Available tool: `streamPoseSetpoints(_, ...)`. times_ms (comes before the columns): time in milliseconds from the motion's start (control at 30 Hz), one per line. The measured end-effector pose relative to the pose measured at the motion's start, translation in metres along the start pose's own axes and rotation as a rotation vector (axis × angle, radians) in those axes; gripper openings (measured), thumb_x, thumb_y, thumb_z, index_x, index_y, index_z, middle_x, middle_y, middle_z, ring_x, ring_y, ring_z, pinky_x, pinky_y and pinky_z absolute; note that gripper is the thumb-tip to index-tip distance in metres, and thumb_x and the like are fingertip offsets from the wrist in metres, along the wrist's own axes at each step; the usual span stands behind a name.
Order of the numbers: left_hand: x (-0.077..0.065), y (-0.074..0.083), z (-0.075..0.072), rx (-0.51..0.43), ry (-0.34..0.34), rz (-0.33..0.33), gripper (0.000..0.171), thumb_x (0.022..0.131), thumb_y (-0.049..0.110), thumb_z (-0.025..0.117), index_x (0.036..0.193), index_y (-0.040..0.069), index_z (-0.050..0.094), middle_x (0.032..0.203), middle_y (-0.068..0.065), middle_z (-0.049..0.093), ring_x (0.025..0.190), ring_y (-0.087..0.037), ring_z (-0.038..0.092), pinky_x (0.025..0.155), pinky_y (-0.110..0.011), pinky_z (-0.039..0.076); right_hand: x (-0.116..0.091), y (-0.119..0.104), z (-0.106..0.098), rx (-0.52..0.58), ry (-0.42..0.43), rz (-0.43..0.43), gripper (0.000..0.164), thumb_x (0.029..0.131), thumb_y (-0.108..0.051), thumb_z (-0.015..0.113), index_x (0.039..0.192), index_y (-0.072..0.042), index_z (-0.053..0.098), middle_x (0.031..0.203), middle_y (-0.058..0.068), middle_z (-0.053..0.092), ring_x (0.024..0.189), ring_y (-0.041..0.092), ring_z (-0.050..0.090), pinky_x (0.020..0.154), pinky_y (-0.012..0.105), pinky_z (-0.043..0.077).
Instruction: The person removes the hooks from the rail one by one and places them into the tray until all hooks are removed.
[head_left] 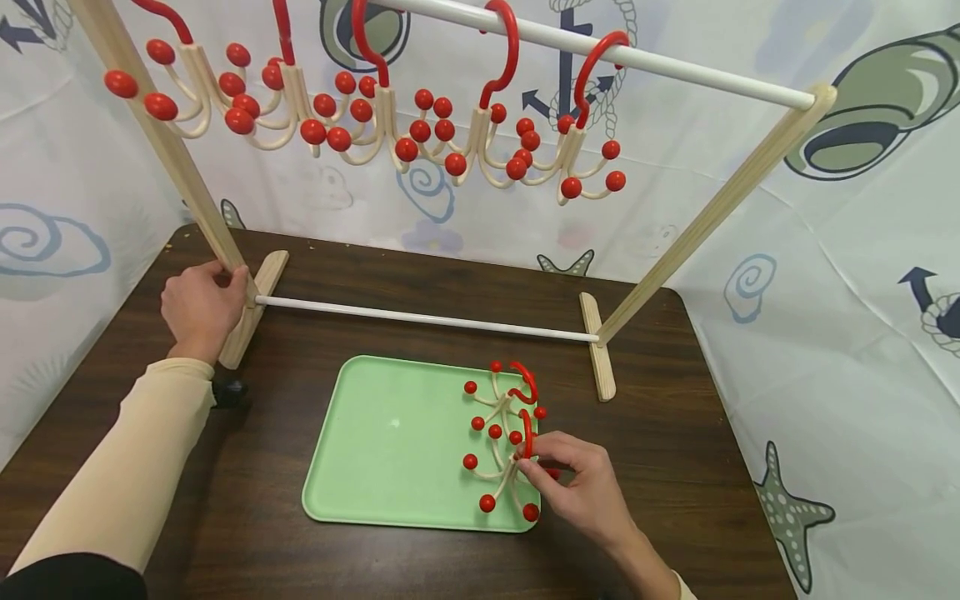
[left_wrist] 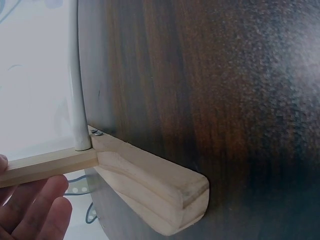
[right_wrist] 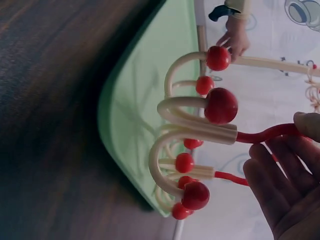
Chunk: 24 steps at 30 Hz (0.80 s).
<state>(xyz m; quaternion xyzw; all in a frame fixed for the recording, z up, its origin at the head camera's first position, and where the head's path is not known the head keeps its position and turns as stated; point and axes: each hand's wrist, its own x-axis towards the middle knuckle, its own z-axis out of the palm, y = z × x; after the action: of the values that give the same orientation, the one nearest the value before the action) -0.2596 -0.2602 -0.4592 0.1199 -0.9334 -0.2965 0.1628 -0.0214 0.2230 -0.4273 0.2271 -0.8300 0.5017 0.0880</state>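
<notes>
Hanger [right_wrist: 215, 133] near tray's [head_left: 397, 450] right edge, open room leftward, hands [head_left: 581, 483] [head_left: 201, 304] gripping hook [right_wrist: 265, 134] and post [left_wrist: 50, 164]

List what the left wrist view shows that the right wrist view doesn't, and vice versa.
Only left wrist: small metal fasteners at the joint end of the pale wooden foot.

Only right wrist: light-green rectangular tray, cream multi-arm hangers with red balls and red hooks, and the right hand pinching the nearer hook.

Both: left hand gripping the pale wooden post, dark brown wood-grain table.

Tray [head_left: 390, 450] on the table [head_left: 255, 533], before the rack [head_left: 712, 217]
</notes>
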Motion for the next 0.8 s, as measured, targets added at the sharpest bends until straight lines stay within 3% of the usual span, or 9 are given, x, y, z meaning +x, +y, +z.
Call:
streamPoseSetpoints(133,-0.0007,0.0004,0.0000,-0.003,0.000,-0.001,0.054,0.099,0.042,0.047,0.113,-0.006,0.068,0.095,-0.028,0.068,0.084,-0.045,0.060,0.061,-0.049,0.037,-0.0025,0.0048,0.0029,-0.040,0.007,-0.003,0.015,0.084,-0.004,0.076,0.096,-0.014,0.074,0.093,0.003,0.072,0.082,0.014,0.068,0.066,0.030,0.055)
streamPoseSetpoints(333,-0.0016,0.0016,-0.0006,-0.004,0.004,-0.004,0.054,0.099,0.042,0.048,0.112,-0.006,0.068,0.095,-0.029,0.068,0.083,-0.045,0.060,0.060,-0.048,0.037,-0.0040,0.0083,0.0046,-0.060,0.018,0.004,0.012,0.084,-0.008,0.077,0.096,-0.010,0.075,0.093,0.003,0.072,0.079,0.013,0.066,0.064,0.028,0.054)
streamPoseSetpoints(800,-0.0011,0.0004,0.0008,-0.005,0.008,-0.016,0.053,0.099,0.042,0.048,0.112,-0.005,0.068,0.097,-0.028,0.068,0.087,-0.046,0.060,0.062,-0.049,0.037,-0.0056,0.0092,0.0054,-0.097,-0.030,0.015,0.011,0.085,-0.015,0.078,0.095,-0.014,0.075,0.096,0.001,0.071,0.083,0.015,0.065,0.064,0.031,0.053)
